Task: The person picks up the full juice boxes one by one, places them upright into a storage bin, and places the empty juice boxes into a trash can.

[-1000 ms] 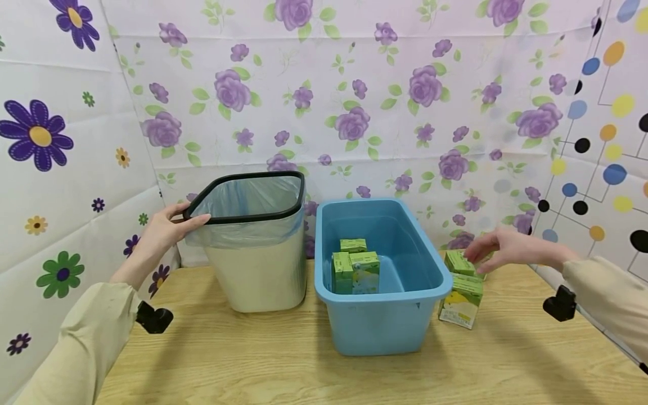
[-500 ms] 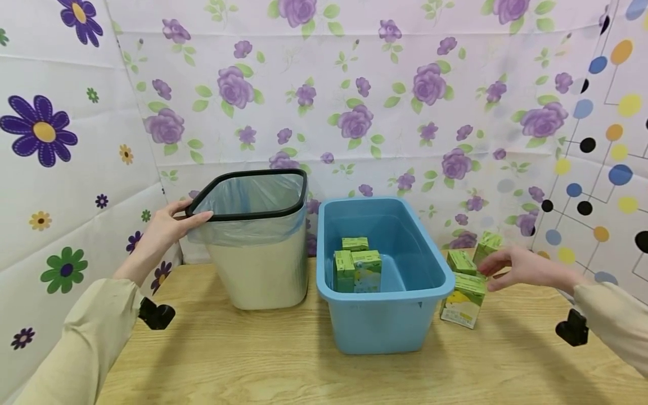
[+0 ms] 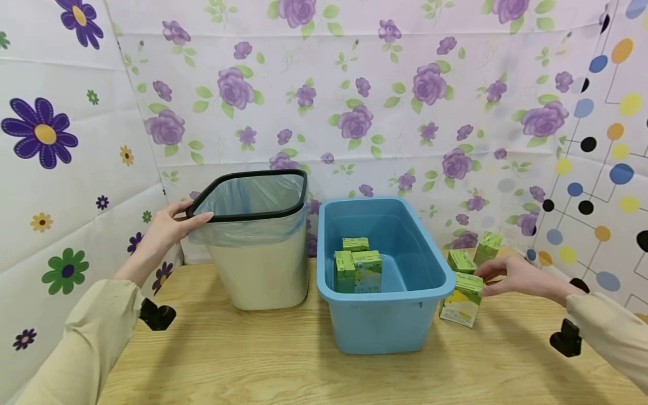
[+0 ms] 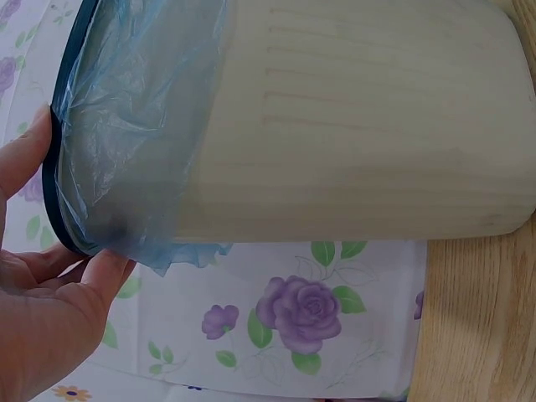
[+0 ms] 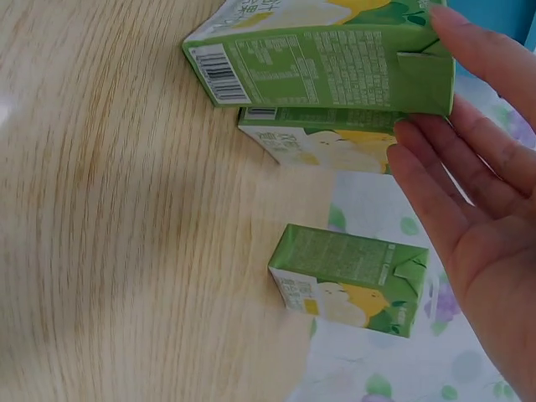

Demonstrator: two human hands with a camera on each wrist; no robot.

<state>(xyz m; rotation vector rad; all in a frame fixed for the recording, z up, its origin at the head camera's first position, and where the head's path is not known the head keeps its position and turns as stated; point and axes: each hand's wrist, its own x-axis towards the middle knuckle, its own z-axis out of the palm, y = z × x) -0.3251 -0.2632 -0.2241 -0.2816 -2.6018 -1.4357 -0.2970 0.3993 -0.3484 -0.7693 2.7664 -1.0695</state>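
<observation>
My left hand grips the black rim of a cream trash bin, lined with a clear bluish bag. In the left wrist view, the thumb and fingers lie on either side of the rim. Reaching in from the right, my right hand is at the upper corner of the nearest green juice box. Its fingers are loosely bent around that corner in the right wrist view, and I see no firm grip. Behind stand two more juice boxes, one close and one farther right.
A blue plastic tub stands between the bin and the loose boxes. Several green juice boxes stand in its left part. The wooden table is bordered by flowered cloth at the back.
My right hand has withdrawn from the far-right juice box, which now stands uncovered, and come toward me to the nearest box. The left hand stays on the bin's rim.
</observation>
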